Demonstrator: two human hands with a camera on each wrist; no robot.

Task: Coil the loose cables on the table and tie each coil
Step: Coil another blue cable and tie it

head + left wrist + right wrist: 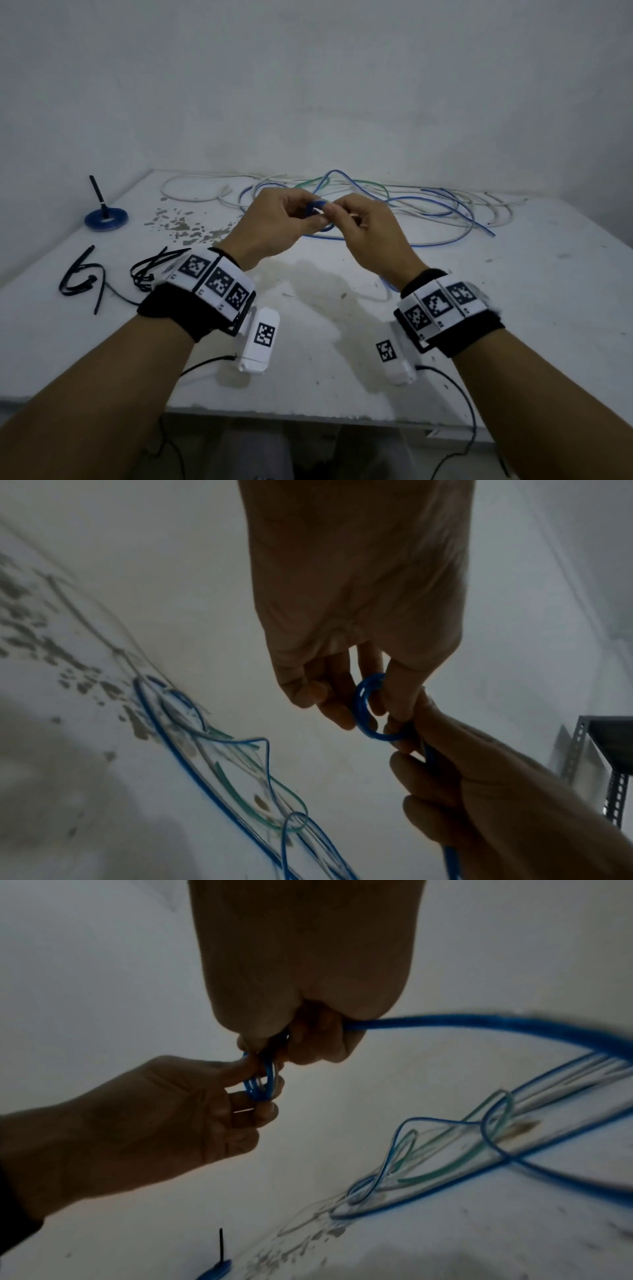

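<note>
The left hand (356, 593) reaches down from the top edge, its fingers (335, 710) curled round a small blue coil (368, 718). The right hand (479, 791) pinches the same coil from the lower right. Loose blue, green and white cables (219, 764) sprawl across the stained tabletop (103, 777) below.

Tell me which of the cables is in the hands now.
The thick blue cable: both hands pinch its small coil above the table, while the white, green and thin blue ones lie loose behind.

We find no readable words, brands or numbers. The only signs are black-and-white square code markers (219, 281) on the wrist bands (445, 308), and tiny characters beneath them are too small to read.
</note>
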